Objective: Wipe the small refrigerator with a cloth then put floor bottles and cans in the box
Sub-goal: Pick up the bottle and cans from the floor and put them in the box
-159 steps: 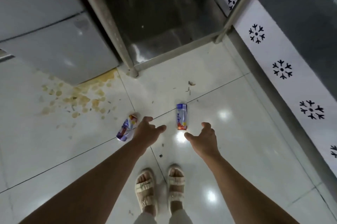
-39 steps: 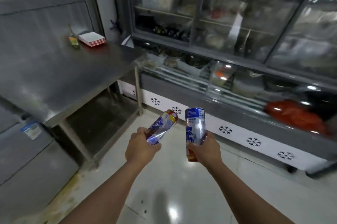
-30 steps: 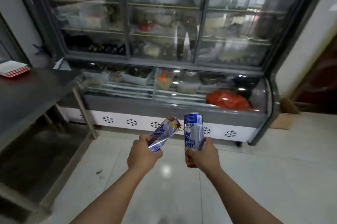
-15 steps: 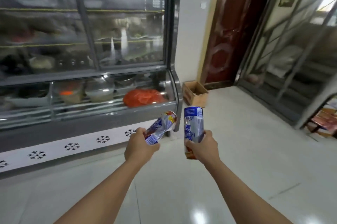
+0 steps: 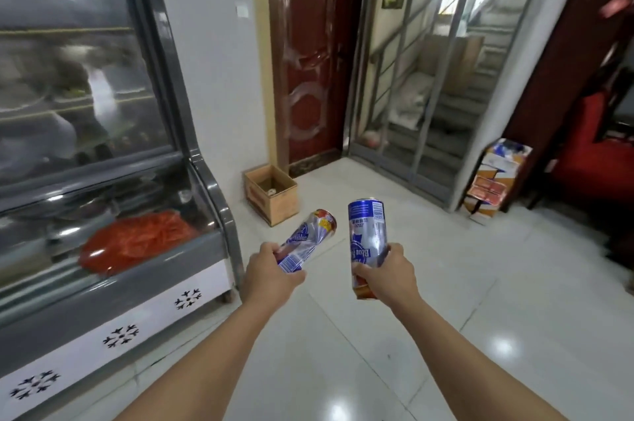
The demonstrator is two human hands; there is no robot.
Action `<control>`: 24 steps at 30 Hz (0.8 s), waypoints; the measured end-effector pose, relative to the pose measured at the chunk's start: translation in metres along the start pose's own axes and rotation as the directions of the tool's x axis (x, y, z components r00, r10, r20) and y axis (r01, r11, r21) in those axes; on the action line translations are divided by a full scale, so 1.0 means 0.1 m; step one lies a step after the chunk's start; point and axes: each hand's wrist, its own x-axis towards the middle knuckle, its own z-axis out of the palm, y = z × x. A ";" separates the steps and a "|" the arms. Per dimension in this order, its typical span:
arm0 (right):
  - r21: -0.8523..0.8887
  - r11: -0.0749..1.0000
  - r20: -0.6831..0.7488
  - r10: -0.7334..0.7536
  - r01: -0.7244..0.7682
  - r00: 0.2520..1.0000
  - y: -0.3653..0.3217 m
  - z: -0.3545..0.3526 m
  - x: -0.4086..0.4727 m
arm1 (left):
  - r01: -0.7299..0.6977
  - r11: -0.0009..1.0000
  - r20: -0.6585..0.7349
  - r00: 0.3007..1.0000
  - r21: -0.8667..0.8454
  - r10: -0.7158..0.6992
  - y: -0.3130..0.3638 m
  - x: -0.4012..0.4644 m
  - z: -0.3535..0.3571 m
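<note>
My left hand [image 5: 269, 278] grips a dented silver and blue can [image 5: 310, 238] that tilts up and to the right. In my right hand [image 5: 389, 274] a second blue and silver can [image 5: 367, 235] stands upright, held round its lower half. Both cans are held out in front of me at about waist height. An open brown cardboard box [image 5: 271, 194] sits on the floor ahead, against the white wall beside a dark red door, beyond the cans. Something small and round lies inside it.
A glass display chiller [image 5: 103, 180] with a snowflake-printed base runs along the left. Ahead right are a glass partition [image 5: 429, 77] with a staircase behind, a stack of printed cartons [image 5: 494, 180] and a red chair [image 5: 597, 160]. Glossy white floor tiles stretch between me and the box.
I picked both cans off the floor, stood up and turned right, away from the steel table. The cardboard box now lies nearer and more central ahead.
</note>
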 end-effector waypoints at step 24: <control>0.005 0.999 -0.023 0.049 -0.049 0.999 0.05 -1.34 4.78 | -0.037 0.998 -0.010 0.999 0.046 0.037 2.57 3.63 2.42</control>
